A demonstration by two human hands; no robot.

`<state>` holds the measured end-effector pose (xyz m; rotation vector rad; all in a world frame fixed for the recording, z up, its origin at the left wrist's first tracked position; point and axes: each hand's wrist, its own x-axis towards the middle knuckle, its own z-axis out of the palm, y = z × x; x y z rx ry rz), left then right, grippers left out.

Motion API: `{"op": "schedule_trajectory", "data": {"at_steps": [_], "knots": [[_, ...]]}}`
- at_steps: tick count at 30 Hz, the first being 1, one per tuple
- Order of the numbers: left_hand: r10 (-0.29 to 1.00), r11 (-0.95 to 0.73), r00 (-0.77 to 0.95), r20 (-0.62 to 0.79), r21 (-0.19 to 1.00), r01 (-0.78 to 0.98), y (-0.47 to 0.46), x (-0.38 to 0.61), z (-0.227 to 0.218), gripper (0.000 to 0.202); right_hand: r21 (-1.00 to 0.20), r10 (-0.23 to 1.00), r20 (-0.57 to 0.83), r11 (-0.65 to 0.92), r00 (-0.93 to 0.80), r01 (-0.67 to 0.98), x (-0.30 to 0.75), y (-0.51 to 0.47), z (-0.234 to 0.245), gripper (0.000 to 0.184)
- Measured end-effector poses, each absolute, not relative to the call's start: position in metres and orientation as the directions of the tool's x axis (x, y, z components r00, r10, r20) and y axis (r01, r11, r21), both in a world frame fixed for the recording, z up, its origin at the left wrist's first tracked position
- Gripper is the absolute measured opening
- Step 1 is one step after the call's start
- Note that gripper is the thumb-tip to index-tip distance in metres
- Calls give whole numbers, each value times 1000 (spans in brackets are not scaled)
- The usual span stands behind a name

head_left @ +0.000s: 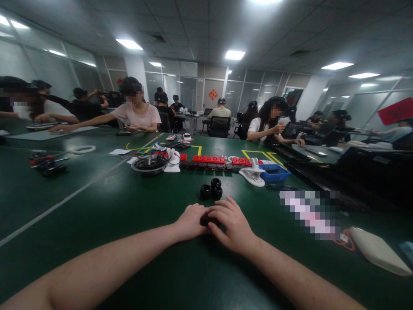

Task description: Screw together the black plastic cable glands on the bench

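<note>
A small black piece (205,220), mostly covered by fingers, is low over the green table between my two hands. My left hand (192,222) is closed on its left side. From the right, my right hand (232,225) curls over the same piece, thumb below and fingers above, so both hands grip it. Just beyond my fingertips, three black ring-like pieces with hollow middles stand close together: one at the left (205,192), one at the back (216,183) and one at the right (217,192).
Farther off lie a row of red blocks (209,159), a round black tray (150,164), a white clip (253,174) and a blue bin (274,172). Black-handled tools (53,167) rest at left, a cream pouch (379,250) at right. Several people sit around.
</note>
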<state>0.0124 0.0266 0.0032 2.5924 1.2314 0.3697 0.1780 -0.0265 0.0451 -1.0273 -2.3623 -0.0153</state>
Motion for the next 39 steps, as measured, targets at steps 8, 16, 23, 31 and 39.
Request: {"op": "schedule_trajectory", "data": {"at_steps": [8, 16, 23, 31, 39], "knots": [[772, -626, 621, 133, 322, 710, 26, 13, 5, 34, -209, 843, 439, 434, -313, 876, 175, -20, 39, 34], [761, -642, 629, 158, 320, 697, 27, 13, 3, 28, -202, 834, 369, 503, -411, 840, 174, -20, 39, 21], [785, -608, 610, 112, 331, 722, 27, 13, 3, 25, -262, 765, 366, 631, -530, 730, 170, -24, 40, 30], [785, -607, 608, 114, 334, 721, 28, 14, 0, 31, -274, 718, 353, 693, -600, 668, 170, -28, 38, 13], [785, -604, 611, 103, 349, 716, 27, 14, 3, 25, -270, 663, 404, 745, -630, 610, 173, -27, 37, 11]]}}
